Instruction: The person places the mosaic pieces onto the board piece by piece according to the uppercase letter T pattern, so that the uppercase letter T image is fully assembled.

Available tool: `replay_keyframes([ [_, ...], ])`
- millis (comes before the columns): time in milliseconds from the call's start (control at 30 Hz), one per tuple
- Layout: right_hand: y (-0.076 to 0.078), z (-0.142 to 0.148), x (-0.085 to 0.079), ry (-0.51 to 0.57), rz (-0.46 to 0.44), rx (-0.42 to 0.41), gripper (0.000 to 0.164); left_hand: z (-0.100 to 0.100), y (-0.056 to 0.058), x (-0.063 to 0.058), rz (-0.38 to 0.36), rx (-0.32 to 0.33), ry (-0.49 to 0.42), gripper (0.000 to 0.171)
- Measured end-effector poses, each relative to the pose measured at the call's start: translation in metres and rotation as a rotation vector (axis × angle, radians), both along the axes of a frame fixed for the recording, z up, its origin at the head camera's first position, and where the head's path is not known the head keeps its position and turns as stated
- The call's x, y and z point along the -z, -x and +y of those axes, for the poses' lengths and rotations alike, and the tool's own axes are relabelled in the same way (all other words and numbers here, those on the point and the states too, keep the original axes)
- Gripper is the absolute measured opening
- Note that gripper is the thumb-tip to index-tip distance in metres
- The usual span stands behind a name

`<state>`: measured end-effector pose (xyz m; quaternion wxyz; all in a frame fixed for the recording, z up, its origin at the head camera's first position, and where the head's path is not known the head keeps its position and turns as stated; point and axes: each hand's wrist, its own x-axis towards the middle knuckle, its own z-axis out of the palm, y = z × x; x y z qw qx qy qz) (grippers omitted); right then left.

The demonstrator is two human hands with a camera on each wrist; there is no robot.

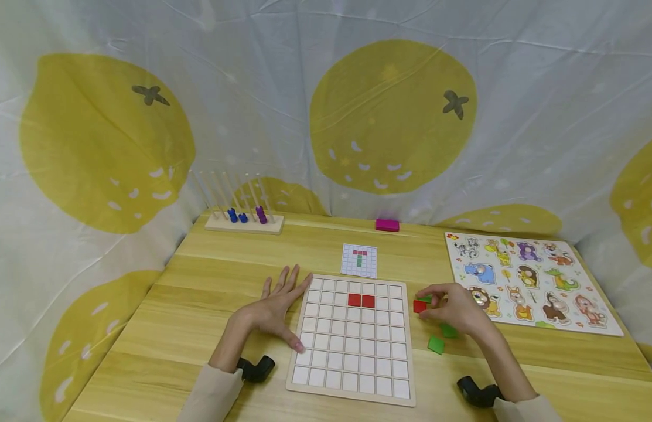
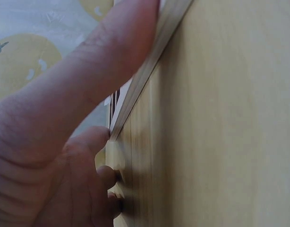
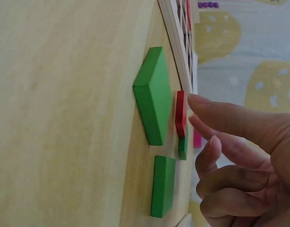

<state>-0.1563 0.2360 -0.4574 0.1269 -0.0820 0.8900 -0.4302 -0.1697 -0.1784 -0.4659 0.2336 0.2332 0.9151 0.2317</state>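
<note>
Room above grid board [image 1: 352, 340]; bead rack [image 1: 245, 225] blocks back-left.

red-and-green T figure [image 1: 359, 254], printed on the small gridded card [image 1: 348, 268]

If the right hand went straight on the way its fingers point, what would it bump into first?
Probably the red square tile, just ahead of the right hand, with the wooden grid board beyond it. Any gap before the tile is hard to judge.

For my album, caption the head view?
Two red tiles side by side on the board, loose tiles alongside, T card beyond.
</note>
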Motion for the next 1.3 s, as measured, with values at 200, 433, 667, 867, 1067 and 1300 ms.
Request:
replay_keyframes([
  [200, 0.0008, -0.0009, 0.0018, -0.03, -0.001, 0.008, 0.032, 0.0001, 0.0004, 0.0003, 0.005, 0.0, 0.0, 0.148],
  [433, 0.0013, -0.0011, 0.0015, -0.049, -0.005, 0.02, 0.031, 0.0004, 0.0004, 0.0, 0.004, -0.001, 0.0, 0.148],
  [667, 0.0024, -0.0027, 0.0013, -0.064, 0.001, 0.01, 0.03, 0.0001, 0.0, -0.0008, 0.004, -0.002, -0.003, 0.148],
  [867, 0.0027, -0.0038, 0.0011, -0.079, 0.004, 0.007, 0.03, 0.0002, -0.0001, -0.0009, 0.013, 0.004, 0.006, 0.148],
  [1067, 0.0024, -0.0057, 0.0008, -0.093, 0.008, 0.021, 0.025, 0.0002, -0.0003, -0.0017, 0.015, 0.001, 0.007, 0.148],
  [1300, -0.0005, -0.0079, 0.0003, -0.134, 0.039, 0.028, 0.019, -0.0001, -0.0003, -0.0016, 0.006, -0.001, 0.004, 0.147],
])
